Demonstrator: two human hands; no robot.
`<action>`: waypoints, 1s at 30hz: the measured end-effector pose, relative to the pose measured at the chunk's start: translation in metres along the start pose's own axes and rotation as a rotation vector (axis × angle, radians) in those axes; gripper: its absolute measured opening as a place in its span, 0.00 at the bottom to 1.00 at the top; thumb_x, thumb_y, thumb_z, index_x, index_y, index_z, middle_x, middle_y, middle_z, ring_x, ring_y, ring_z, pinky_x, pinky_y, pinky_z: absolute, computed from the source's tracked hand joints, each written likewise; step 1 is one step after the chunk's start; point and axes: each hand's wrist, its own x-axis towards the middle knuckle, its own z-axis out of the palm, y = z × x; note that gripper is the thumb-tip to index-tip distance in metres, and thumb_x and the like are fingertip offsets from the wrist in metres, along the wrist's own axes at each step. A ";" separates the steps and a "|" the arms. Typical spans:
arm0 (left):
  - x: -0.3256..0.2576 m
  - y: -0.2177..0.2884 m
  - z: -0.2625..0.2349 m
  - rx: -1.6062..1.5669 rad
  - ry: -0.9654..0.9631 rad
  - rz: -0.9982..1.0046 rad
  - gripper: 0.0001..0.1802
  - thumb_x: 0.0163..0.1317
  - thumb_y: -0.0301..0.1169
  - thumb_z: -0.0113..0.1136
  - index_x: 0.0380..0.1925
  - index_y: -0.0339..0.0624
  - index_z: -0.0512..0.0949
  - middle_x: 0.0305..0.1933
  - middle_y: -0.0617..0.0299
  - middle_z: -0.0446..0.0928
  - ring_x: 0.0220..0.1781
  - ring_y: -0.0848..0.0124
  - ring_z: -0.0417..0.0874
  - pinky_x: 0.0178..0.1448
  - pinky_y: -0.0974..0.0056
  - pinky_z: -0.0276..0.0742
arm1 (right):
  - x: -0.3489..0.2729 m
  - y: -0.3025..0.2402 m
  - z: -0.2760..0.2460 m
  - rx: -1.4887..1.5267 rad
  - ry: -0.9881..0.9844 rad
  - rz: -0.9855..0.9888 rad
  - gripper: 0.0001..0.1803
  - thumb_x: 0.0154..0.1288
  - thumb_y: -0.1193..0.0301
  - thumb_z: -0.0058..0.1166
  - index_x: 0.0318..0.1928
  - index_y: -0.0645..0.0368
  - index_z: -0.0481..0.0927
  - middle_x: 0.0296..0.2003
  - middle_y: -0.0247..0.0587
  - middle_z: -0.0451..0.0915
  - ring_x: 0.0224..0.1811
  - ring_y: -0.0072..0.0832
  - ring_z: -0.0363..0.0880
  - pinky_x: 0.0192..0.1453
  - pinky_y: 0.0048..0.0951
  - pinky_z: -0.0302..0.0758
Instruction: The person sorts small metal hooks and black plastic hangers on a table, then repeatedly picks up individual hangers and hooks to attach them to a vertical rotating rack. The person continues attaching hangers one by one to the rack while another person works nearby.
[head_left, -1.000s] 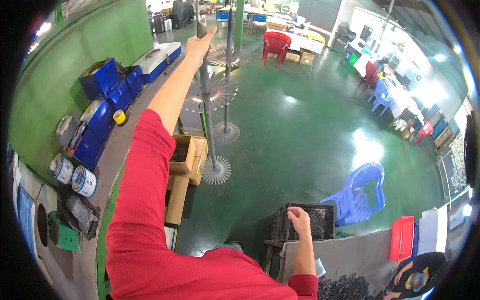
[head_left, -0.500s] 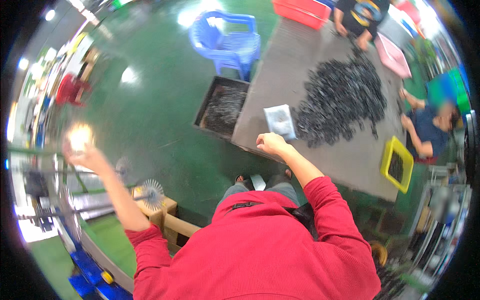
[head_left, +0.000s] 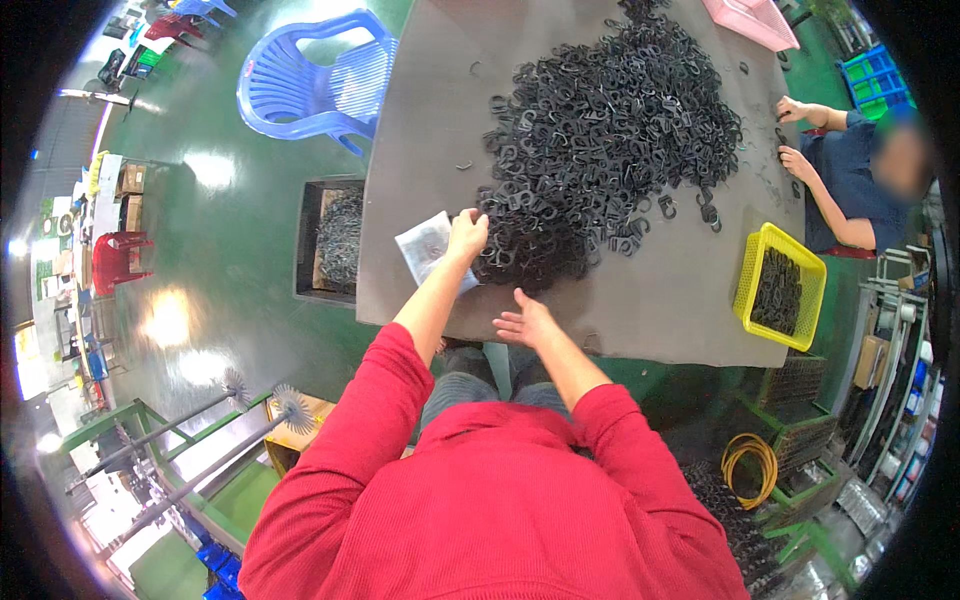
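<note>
A large heap of small black hook-shaped pieces point(head_left: 610, 130) covers the middle of the grey table point(head_left: 660, 320). My left hand point(head_left: 467, 237) is at the heap's near left edge, over the corner of a clear plastic bag point(head_left: 425, 247) with pale contents. Its fingers are curled together; what they hold, if anything, is hidden. At the table's near edge, just below the heap, my right hand point(head_left: 530, 322) is open, with fingers apart and nothing in it.
Left of the table stand a blue plastic chair point(head_left: 320, 85) and a dark bin of metal bits point(head_left: 330, 240). A yellow basket point(head_left: 785, 290) holds black pieces at the right, near another person's hands point(head_left: 793, 135). A pink tray point(head_left: 755, 20) lies at the far right. Round brushes point(head_left: 292, 408) stick up at lower left.
I have turned toward the table and stand closer to it. My left hand has come from the far left to the heap. My right hand has opened and lowered to the table's near edge.
</note>
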 end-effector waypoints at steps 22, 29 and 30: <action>0.011 0.058 0.134 -0.033 0.257 -0.567 0.30 0.65 0.55 0.41 0.63 0.57 0.61 0.63 0.39 0.59 0.61 0.43 0.65 0.64 0.46 0.62 | 0.017 -0.118 -0.027 0.960 0.081 -0.224 0.13 0.43 0.80 0.43 0.34 0.70 0.64 0.38 0.53 0.68 0.43 0.50 0.71 0.59 0.61 0.69; 0.003 0.109 0.202 -0.702 0.196 -0.704 0.31 0.67 0.50 0.42 0.66 0.51 0.54 0.65 0.50 0.60 0.59 0.52 0.73 0.54 0.49 0.79 | -0.014 -0.187 -0.091 0.936 0.060 -0.321 0.20 0.38 0.80 0.42 0.38 0.71 0.66 0.41 0.57 0.69 0.45 0.55 0.71 0.57 0.62 0.70; -0.003 0.124 0.213 -0.803 0.182 -0.709 0.30 0.68 0.48 0.40 0.66 0.49 0.53 0.65 0.51 0.62 0.57 0.51 0.74 0.52 0.46 0.79 | 0.002 -0.194 -0.115 0.913 0.068 -0.334 0.19 0.38 0.80 0.43 0.38 0.71 0.68 0.44 0.57 0.70 0.46 0.54 0.71 0.54 0.62 0.71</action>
